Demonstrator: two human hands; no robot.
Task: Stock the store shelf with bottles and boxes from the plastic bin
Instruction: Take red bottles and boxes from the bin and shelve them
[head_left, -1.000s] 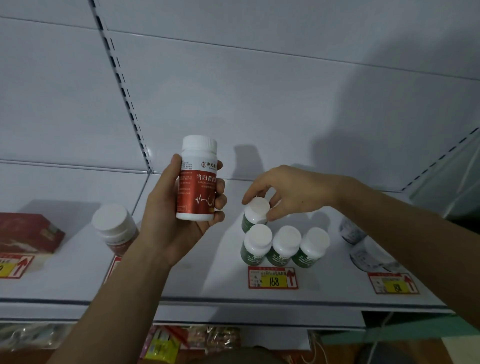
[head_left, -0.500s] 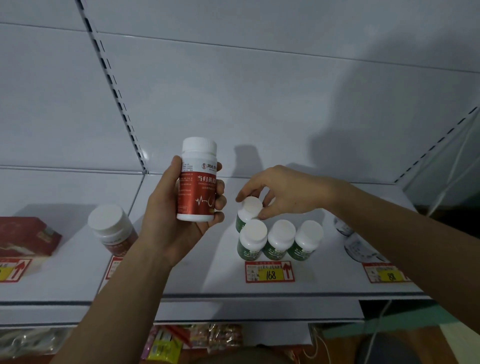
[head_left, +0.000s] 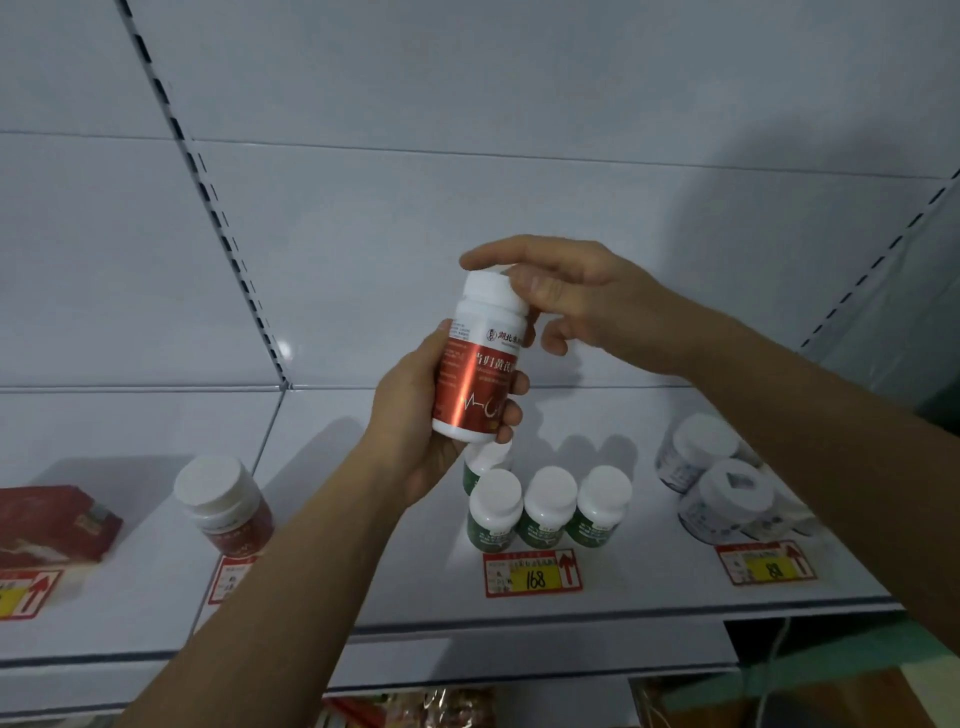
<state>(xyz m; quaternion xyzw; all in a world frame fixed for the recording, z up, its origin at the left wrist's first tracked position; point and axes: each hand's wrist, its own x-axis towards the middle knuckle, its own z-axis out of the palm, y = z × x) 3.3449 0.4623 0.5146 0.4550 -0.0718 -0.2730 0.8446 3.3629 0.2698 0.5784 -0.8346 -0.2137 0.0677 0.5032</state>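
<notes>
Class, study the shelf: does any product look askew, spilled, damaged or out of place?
Nothing looks spilled or damaged. The red-labelled white-capped bottle on the white shelf appears tilted, though the wide lens may cause that. The green-labelled bottles stand in a tidy row.

red-label bottle (head_left: 475, 371): white band reads "湖北…", cut off by a finger; red band reads "当归黄芪", white heartbeat line below | price tag (head_left: 532, 574) at shelf (head_left: 363, 597) front edge, before the green bottles (head_left: 548, 512): "168", red arrow up | price tag at right (head_left: 766, 564): two digits, blurred | other tags: unreadable
</notes>
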